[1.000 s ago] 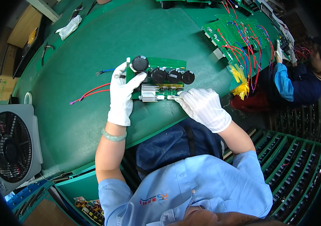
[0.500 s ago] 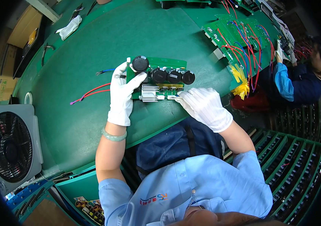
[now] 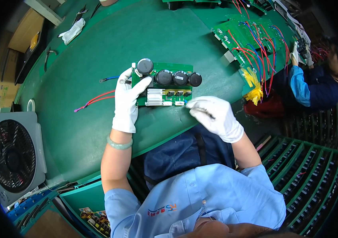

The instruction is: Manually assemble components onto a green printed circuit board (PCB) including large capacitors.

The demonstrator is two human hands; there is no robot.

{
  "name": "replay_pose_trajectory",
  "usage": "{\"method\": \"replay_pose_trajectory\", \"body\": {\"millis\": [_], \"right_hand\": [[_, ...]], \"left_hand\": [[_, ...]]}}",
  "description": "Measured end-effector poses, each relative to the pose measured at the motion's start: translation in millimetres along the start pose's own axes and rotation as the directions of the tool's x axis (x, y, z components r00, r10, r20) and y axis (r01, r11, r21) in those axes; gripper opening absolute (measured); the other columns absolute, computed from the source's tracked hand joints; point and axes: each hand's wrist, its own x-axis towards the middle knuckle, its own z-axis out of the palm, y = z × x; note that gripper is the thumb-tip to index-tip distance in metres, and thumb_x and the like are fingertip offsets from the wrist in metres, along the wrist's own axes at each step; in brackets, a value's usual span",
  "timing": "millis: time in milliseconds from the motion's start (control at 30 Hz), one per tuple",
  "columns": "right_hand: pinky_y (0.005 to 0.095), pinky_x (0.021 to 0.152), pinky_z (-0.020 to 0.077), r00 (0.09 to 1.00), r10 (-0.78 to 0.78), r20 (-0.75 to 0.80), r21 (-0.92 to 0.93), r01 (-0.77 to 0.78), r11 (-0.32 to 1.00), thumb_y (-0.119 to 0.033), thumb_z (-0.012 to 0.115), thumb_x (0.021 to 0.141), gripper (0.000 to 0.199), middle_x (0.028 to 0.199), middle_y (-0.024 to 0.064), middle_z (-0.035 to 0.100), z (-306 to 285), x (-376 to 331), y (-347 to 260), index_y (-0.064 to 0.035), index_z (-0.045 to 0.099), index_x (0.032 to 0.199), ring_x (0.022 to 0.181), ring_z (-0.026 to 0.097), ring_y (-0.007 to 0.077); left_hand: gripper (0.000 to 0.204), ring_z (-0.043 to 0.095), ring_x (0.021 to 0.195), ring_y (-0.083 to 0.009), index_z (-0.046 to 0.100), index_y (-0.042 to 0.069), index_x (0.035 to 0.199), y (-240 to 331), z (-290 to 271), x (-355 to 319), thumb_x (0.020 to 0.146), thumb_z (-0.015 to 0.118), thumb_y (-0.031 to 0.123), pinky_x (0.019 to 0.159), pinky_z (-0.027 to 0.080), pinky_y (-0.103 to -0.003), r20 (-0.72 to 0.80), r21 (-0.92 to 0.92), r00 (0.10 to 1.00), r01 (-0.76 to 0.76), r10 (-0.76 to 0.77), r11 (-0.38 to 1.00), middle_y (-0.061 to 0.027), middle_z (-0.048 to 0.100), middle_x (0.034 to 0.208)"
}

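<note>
My gloved left hand (image 3: 127, 101) grips the left end of a green circuit board (image 3: 173, 67), thumb on top. Several black cylindrical capacitors (image 3: 164, 77) stand on the board, and a silver finned heat sink (image 3: 154, 97) sits along its near edge. Beyond my left hand, red wires (image 3: 97, 97) and a short blue wire (image 3: 111, 78) stick out to the left. Just off the board's near right corner is my gloved right hand (image 3: 217, 119), apart from it, with fingertips pinched together. Whatever is between those fingers, if anything, cannot be made out.
Several wired green boards (image 3: 252, 47) and yellow strips (image 3: 253, 87) lie at the far right, near a co-worker (image 3: 308, 87). A fan (image 3: 12, 154) stands at the left. A white glove (image 3: 73, 31) lies on the green table (image 3: 85, 59); a slotted rack (image 3: 296, 174) is at right.
My right hand has come away from the board's near right corner, and its fingers have curled in. The board has tilted slightly in my left hand, which keeps its grip.
</note>
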Motion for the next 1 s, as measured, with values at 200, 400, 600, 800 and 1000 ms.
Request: {"method": "replay_pose_trajectory", "body": {"millis": [200, 400, 600, 800, 1000], "right_hand": [[0.0303, 0.054, 0.047, 0.977, -0.063, 0.203, -0.262, 0.116, 0.958, -0.014, 0.067, 0.077, 0.011, 0.11, 0.0079, 0.067, 14, 12, -17, -0.0097, 0.063, 0.087, 0.069, 0.064, 0.0176], [0.029, 0.049, 0.0427, 0.899, -0.247, 0.361, -0.327, 0.37, 0.87, -0.017, 0.063, 0.078, 0.013, 0.111, 0.0047, 0.065, 7, 24, -5, -0.0114, 0.064, 0.089, 0.06, 0.056, 0.0132], [0.0296, 0.047, 0.0405, 0.868, -0.446, 0.217, 0.328, 0.366, 0.871, -0.013, 0.067, 0.079, 0.013, 0.082, 0.0013, 0.067, 4, 14, -2, -0.0088, 0.068, 0.091, 0.055, 0.057, 0.0161], [0.031, 0.054, 0.0477, 0.983, 0.038, 0.18, 0.088, -0.055, 0.995, -0.013, 0.068, 0.078, 0.014, 0.074, 0.0051, 0.068, -23, -3, 4, -0.0092, 0.068, 0.092, 0.06, 0.062, 0.0199], [0.0312, 0.086, 0.0478, 0.876, 0.392, -0.281, 0.232, -0.334, 0.914, 0.004, 0.065, 0.082, 0.037, 0.102, 0.0091, 0.068, -9, 6, 13, -0.0008, 0.057, 0.118, 0.103, 0.058, 0.0175]], "left_hand": [[0.053, 0.057, 0.1, -0.0144, 0.05, 0.0, 0.12, -2, -2, -1, 0.074, 0.075, 0.001, 0.089, 0.047, -0.028, 0.018, 0.014, 0.998, -0.061, 0.061, 0.998, -0.0074, 0.06, 0.109], [0.052, 0.058, 0.1, -0.0148, 0.049, -0.001, 0.12, -2, -2, -2, 0.075, 0.074, -0.001, 0.088, 0.048, -0.029, 0.011, 0.005, 0.995, -0.097, 0.097, 0.995, -0.0079, 0.059, 0.109], [0.054, 0.06, 0.096, -0.0139, 0.048, -0.002, 0.121, 4, 6, -8, 0.075, 0.075, 0.0, 0.085, 0.05, -0.028, 0.087, 0.025, 0.996, -0.03, 0.028, 0.999, -0.0084, 0.06, 0.109], [0.048, 0.054, 0.105, -0.0129, 0.05, -0.001, 0.122, 5, 3, -9, 0.079, 0.07, 0.003, 0.089, 0.044, -0.024, 0.126, 0.081, 0.992, -0.012, 0.002, 0.997, -0.008, 0.054, 0.118], [0.056, 0.06, 0.094, -0.0142, 0.049, -0.002, 0.121, 5, 1, -5, 0.072, 0.077, 0.0, 0.086, 0.049, -0.027, 0.08, 0.021, 0.997, 0.019, -0.02, 1.0, -0.0066, 0.06, 0.105]]}}
